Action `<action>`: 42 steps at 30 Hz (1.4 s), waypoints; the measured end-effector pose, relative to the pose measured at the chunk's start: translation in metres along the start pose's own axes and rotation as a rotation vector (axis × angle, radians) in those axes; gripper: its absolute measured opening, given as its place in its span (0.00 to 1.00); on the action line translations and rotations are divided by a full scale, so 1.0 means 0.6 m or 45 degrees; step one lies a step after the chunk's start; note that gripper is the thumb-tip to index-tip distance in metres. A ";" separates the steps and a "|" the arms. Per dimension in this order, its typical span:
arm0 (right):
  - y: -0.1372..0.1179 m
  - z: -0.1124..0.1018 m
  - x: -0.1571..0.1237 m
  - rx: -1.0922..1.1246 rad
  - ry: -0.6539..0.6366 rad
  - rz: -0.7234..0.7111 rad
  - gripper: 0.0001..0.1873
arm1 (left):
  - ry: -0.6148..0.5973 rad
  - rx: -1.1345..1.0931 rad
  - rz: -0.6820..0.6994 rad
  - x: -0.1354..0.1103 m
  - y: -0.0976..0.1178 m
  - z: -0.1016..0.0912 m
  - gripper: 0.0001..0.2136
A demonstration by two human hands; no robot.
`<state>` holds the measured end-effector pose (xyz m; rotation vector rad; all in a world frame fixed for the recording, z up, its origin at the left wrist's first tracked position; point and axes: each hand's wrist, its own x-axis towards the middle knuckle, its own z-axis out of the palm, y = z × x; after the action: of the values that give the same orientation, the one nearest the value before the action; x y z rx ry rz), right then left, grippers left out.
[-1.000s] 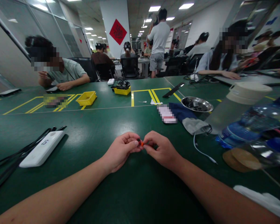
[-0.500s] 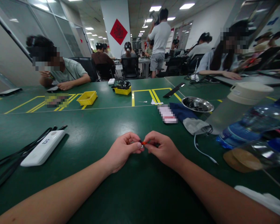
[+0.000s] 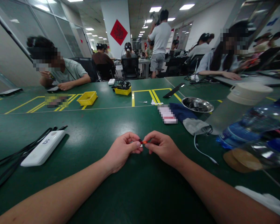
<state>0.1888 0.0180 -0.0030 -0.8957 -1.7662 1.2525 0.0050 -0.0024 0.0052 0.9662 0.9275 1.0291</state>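
Over the green table [image 3: 88,199], my two hands meet fingertip to fingertip. My left hand [image 3: 123,152] pinches a tiny dark piece [image 3: 140,141] between thumb and fingers, with a bit of white [image 3: 141,145] showing below it. My right hand [image 3: 164,151] is closed in a pinch on a small orange piece [image 3: 145,142]. The two pieces lie end to end in the narrow gap between the hands; whether they are joined I cannot tell. Most of both is hidden by fingers, and they are too small to name.
A white power bank [image 3: 43,149] with black cables lies left. Yellow trays [image 3: 87,99] stand farther back. On the right are a blurred pink item [image 3: 167,114], a cloth pouch [image 3: 197,125], a metal bowl [image 3: 207,108], a tumbler [image 3: 233,107] and bottles [image 3: 242,124]. Other people sit across the table.
Both hands stay nearly in place. The orange piece shows a little more clearly between the fingertips, and the right fingers have shifted very slightly.
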 end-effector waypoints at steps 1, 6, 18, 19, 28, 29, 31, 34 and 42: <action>0.001 0.000 0.000 -0.020 -0.004 -0.005 0.05 | -0.001 -0.012 -0.003 0.000 0.000 -0.001 0.11; 0.003 0.001 0.000 -0.114 -0.014 -0.031 0.04 | -0.011 -0.069 -0.028 0.001 0.001 -0.005 0.09; 0.001 0.001 -0.001 -0.127 -0.001 -0.052 0.03 | -0.068 -0.098 -0.063 0.003 0.000 -0.007 0.09; 0.000 0.002 -0.001 -0.112 -0.010 -0.043 0.03 | -0.074 -0.095 -0.063 0.003 0.000 -0.008 0.09; 0.003 0.002 -0.001 -0.078 -0.001 -0.019 0.04 | -0.094 -0.072 -0.050 0.002 0.001 -0.006 0.10; 0.003 0.002 -0.001 -0.077 0.000 -0.018 0.04 | -0.092 -0.067 -0.047 0.002 0.001 -0.006 0.10; 0.002 0.003 -0.002 -0.075 -0.002 -0.016 0.04 | -0.087 -0.056 -0.044 0.002 0.000 -0.005 0.10; 0.001 0.003 -0.002 -0.084 -0.012 -0.014 0.04 | -0.079 -0.040 -0.042 0.002 0.000 -0.005 0.10; 0.002 0.005 -0.002 -0.239 0.038 -0.021 0.05 | -0.017 -0.009 0.010 0.000 -0.002 -0.001 0.09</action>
<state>0.1867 0.0162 -0.0050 -0.9977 -1.8866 1.0699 0.0044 -0.0028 0.0040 0.9702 0.9089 1.0309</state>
